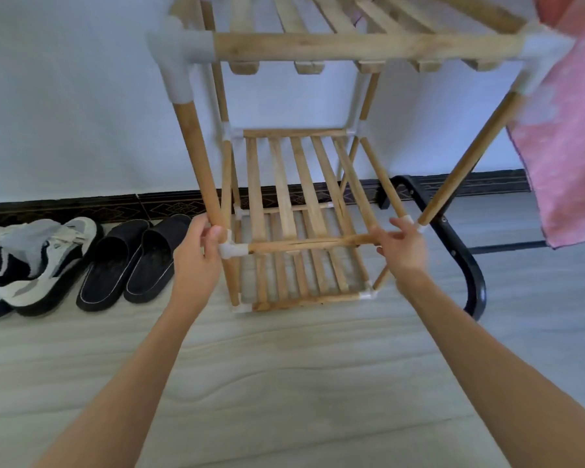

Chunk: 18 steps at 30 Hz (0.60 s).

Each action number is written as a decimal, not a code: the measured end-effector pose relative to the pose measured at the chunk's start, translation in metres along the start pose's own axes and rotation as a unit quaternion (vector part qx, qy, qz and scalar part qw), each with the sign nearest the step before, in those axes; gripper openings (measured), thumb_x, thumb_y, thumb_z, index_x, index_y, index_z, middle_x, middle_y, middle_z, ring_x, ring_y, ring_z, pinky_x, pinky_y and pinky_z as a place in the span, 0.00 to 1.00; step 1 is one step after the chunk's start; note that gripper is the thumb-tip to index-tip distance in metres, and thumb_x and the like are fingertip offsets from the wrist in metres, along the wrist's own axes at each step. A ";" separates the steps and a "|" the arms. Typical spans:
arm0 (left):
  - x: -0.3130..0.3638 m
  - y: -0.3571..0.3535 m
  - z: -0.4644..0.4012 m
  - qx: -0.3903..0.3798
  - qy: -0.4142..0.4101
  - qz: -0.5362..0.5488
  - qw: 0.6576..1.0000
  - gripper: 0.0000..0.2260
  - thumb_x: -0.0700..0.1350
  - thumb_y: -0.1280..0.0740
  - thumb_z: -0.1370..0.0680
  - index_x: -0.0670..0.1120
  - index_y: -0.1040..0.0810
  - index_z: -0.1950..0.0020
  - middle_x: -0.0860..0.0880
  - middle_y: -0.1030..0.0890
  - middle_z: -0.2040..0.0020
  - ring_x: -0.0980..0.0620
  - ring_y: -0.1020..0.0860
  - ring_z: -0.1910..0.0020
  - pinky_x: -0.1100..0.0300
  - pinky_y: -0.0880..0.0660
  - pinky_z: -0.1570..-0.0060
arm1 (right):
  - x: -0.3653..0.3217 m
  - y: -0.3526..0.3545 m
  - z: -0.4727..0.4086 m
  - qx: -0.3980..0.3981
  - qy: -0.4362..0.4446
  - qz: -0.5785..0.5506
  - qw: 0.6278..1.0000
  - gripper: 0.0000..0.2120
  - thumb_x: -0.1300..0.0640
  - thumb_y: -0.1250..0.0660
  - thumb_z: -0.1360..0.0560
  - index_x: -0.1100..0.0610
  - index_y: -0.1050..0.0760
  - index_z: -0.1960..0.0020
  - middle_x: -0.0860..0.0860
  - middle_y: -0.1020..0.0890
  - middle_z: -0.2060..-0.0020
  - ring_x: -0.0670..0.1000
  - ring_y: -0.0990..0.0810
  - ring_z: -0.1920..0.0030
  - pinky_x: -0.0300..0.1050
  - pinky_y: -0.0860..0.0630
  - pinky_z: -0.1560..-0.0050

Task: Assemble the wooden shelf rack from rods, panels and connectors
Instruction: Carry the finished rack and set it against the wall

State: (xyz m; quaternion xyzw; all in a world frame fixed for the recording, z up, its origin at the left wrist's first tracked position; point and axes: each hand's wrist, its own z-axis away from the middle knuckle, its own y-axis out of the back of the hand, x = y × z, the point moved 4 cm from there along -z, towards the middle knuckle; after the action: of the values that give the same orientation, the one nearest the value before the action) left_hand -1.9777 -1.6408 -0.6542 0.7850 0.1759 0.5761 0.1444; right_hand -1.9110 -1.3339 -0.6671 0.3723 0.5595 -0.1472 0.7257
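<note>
Head view: rack [304, 211] on pale wood-grain floor [284, 383], against white wall [65, 113].

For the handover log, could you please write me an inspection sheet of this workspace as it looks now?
Surface: pale wood-grain floor, the rack stands on it.
Job's things: wooden shelf rack upright, three slatted tiers joined by white connectors.
Clutter: black slippers and sneakers left of the rack by the wall.
Hands: left hand grips the middle tier's front-left connector; right hand holds the front-right corner.
Cables: nothing seen.
Surroundings: white wall, dark patterned skirting, black metal frame and pink cloth at right.
</note>
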 end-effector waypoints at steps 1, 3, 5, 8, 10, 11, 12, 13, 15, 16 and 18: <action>0.001 0.000 -0.004 0.004 -0.001 0.000 1.000 0.08 0.44 0.43 0.18 0.47 0.27 0.43 0.48 0.20 0.54 0.48 0.21 0.53 0.41 0.24 0.49 | 0.000 -0.007 0.001 0.006 0.028 0.039 0.999 0.20 0.54 0.32 0.25 0.58 0.28 0.35 0.52 0.22 0.47 0.46 0.23 0.55 0.39 0.27 0.44; 0.002 -0.002 -0.011 0.001 -0.013 -0.007 1.000 0.08 0.44 0.43 0.18 0.47 0.28 0.43 0.48 0.20 0.55 0.47 0.21 0.52 0.41 0.24 0.48 | 0.004 -0.016 0.004 0.034 0.078 0.061 0.995 0.16 0.57 0.31 0.26 0.60 0.25 0.39 0.55 0.26 0.44 0.47 0.25 0.55 0.34 0.31 0.45; 0.003 -0.004 -0.015 -0.007 -0.028 -0.015 0.999 0.08 0.45 0.44 0.18 0.47 0.28 0.43 0.46 0.20 0.55 0.45 0.21 0.53 0.40 0.24 0.50 | 0.007 -0.018 0.006 0.054 0.108 0.045 0.992 0.15 0.59 0.31 0.26 0.61 0.24 0.41 0.56 0.29 0.44 0.48 0.26 0.54 0.31 0.33 0.45; 0.006 -0.008 -0.016 0.007 -0.043 -0.026 0.999 0.07 0.44 0.45 0.18 0.48 0.28 0.45 0.45 0.20 0.55 0.44 0.22 0.56 0.42 0.23 0.53 | 0.006 -0.013 0.000 0.054 0.143 0.066 0.986 0.14 0.59 0.30 0.27 0.61 0.23 0.42 0.55 0.29 0.46 0.47 0.26 0.55 0.29 0.34 0.48; 0.009 -0.010 -0.015 0.015 -0.049 -0.034 0.998 0.06 0.43 0.45 0.18 0.50 0.29 0.46 0.46 0.20 0.56 0.45 0.22 0.58 0.46 0.24 0.55 | 0.005 -0.012 -0.002 0.047 0.168 0.090 0.981 0.15 0.59 0.30 0.27 0.62 0.23 0.42 0.56 0.28 0.47 0.47 0.26 0.56 0.30 0.32 0.48; 0.010 -0.010 -0.014 0.015 -0.050 -0.033 0.998 0.06 0.43 0.45 0.18 0.51 0.29 0.47 0.46 0.20 0.55 0.45 0.22 0.58 0.48 0.25 0.56 | 0.005 -0.012 -0.002 0.041 0.180 0.101 0.977 0.15 0.59 0.30 0.27 0.63 0.23 0.42 0.57 0.28 0.47 0.47 0.25 0.56 0.32 0.31 0.47; 0.010 -0.009 -0.013 0.013 -0.050 -0.031 0.998 0.06 0.43 0.45 0.18 0.52 0.30 0.47 0.46 0.20 0.55 0.46 0.22 0.57 0.49 0.25 0.56 | 0.005 -0.012 -0.002 0.036 0.189 0.114 0.975 0.16 0.59 0.30 0.27 0.63 0.24 0.41 0.58 0.27 0.46 0.48 0.25 0.56 0.34 0.30 0.46; 0.010 -0.008 -0.012 0.007 -0.049 -0.028 0.998 0.06 0.43 0.45 0.18 0.51 0.29 0.47 0.46 0.19 0.55 0.47 0.21 0.56 0.49 0.24 0.55 | 0.005 -0.012 -0.002 0.028 0.193 0.127 0.973 0.16 0.59 0.30 0.27 0.64 0.24 0.41 0.59 0.27 0.46 0.49 0.25 0.55 0.36 0.29 0.45; 0.008 -0.005 -0.011 -0.013 -0.036 -0.026 0.999 0.06 0.44 0.44 0.18 0.50 0.29 0.47 0.47 0.19 0.54 0.47 0.21 0.55 0.48 0.23 0.53 | 0.003 -0.010 -0.003 0.004 0.188 0.156 0.970 0.17 0.58 0.31 0.26 0.64 0.25 0.41 0.59 0.28 0.45 0.49 0.26 0.55 0.39 0.29 0.43; 0.007 -0.003 -0.011 -0.026 -0.023 -0.025 0.999 0.06 0.45 0.44 0.19 0.50 0.28 0.47 0.47 0.20 0.54 0.47 0.21 0.54 0.47 0.23 0.52 | 0.002 -0.009 -0.004 -0.014 0.178 0.173 0.969 0.17 0.57 0.31 0.26 0.63 0.25 0.40 0.59 0.28 0.45 0.49 0.26 0.54 0.38 0.30 0.43; 0.009 0.001 -0.012 -0.055 0.009 -0.026 0.998 0.06 0.45 0.43 0.19 0.50 0.27 0.46 0.48 0.20 0.52 0.47 0.21 0.52 0.48 0.23 0.49 | -0.004 -0.005 -0.005 -0.062 0.144 0.206 0.966 0.18 0.56 0.33 0.24 0.61 0.27 0.37 0.58 0.29 0.43 0.48 0.28 0.54 0.37 0.32 0.43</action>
State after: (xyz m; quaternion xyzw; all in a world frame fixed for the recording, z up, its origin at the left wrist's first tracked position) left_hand -1.9860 -1.6374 -0.6422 0.7657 0.1659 0.5881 0.2010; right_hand -1.9191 -1.3341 -0.6653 0.4507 0.5775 0.0953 0.6740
